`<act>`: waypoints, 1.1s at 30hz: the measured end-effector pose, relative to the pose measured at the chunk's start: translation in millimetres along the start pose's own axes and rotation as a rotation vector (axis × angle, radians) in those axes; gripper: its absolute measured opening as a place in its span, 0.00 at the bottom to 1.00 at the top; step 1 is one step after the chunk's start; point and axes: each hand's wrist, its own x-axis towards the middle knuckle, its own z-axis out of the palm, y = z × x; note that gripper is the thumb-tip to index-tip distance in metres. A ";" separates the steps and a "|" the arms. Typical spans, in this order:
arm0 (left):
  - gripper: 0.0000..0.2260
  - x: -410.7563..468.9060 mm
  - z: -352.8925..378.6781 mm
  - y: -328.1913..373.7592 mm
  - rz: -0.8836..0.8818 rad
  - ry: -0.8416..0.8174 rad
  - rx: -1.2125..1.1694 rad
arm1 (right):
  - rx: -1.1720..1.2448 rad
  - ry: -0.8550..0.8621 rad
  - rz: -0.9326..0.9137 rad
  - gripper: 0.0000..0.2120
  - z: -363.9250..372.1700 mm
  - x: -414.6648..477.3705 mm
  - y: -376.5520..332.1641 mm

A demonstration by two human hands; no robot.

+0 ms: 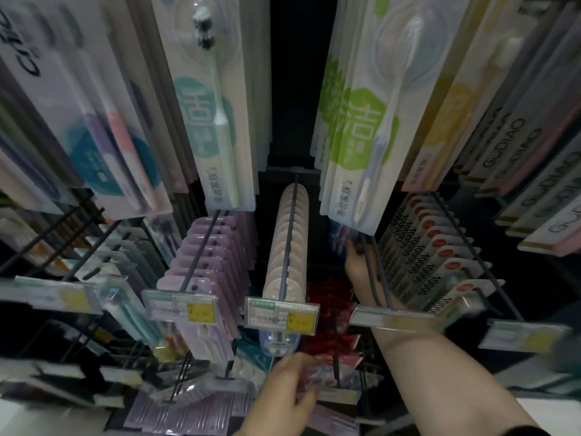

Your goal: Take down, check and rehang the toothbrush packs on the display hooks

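Dim shop racking [292,170] hung with packs fills the frame. Low in the middle, the left hand [289,388] pinches a reddish pack [317,368] between thumb and curled fingers, in front of the red packs [327,297]. Right of centre, the right hand [356,259] reaches deep along a nearly bare hook [385,287] to a blue pack [341,237] at its back — whether the fingers grip it I cannot tell. This looks like a take-down: slide that pack straight along the wire, card hole level, out past the price tag [393,316] — without snagging neighbours.
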 end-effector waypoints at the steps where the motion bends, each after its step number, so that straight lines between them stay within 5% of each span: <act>1: 0.13 -1.9 -2.3 0.3 0.003 -0.016 0.046 | -0.035 0.030 -0.034 0.16 -4.5 -3.5 -3.0; 6: 0.15 -9.8 -14.7 8.3 0.051 0.009 0.210 | -0.347 -0.031 -0.200 0.14 -27.4 -45.3 -9.3; 11: 0.16 -18.0 -26.2 18.1 0.073 0.057 0.385 | -0.533 -0.373 -0.180 0.09 -67.6 -84.4 -12.3; 23: 0.16 -57.9 -48.4 22.1 0.143 -0.013 0.766 | -0.886 -0.189 -0.565 0.16 -93.9 -158.5 -9.2; 33: 0.13 -87.1 -90.7 35.1 0.256 0.054 0.787 | -0.882 -0.195 -0.446 0.17 -134.4 -209.5 -28.4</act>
